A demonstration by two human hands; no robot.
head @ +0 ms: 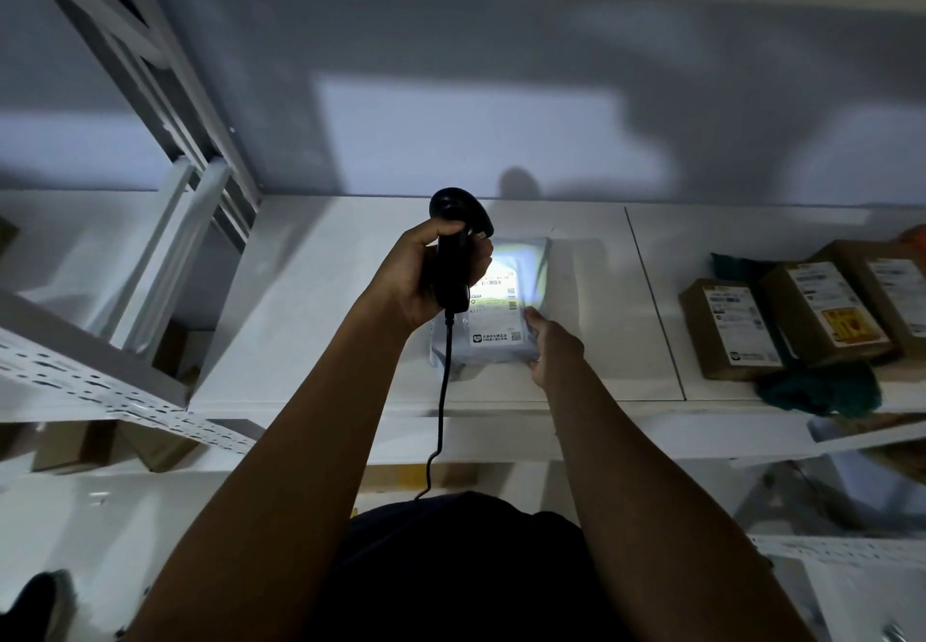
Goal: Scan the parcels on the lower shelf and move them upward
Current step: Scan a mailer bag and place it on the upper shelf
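Observation:
A grey plastic mailer parcel with a white shipping label lies flat on the white shelf. My left hand is shut on a black corded barcode scanner, held just left of and above the parcel. The scanner's light falls bright on the label's upper part. My right hand grips the parcel's near right corner, thumb on top. The scanner's cable hangs down toward my body.
Three brown cardboard boxes with labels stand at the right of the same shelf, on teal and green soft packages. White perforated shelf uprights stand at the left. More boxes sit on the lower level, left.

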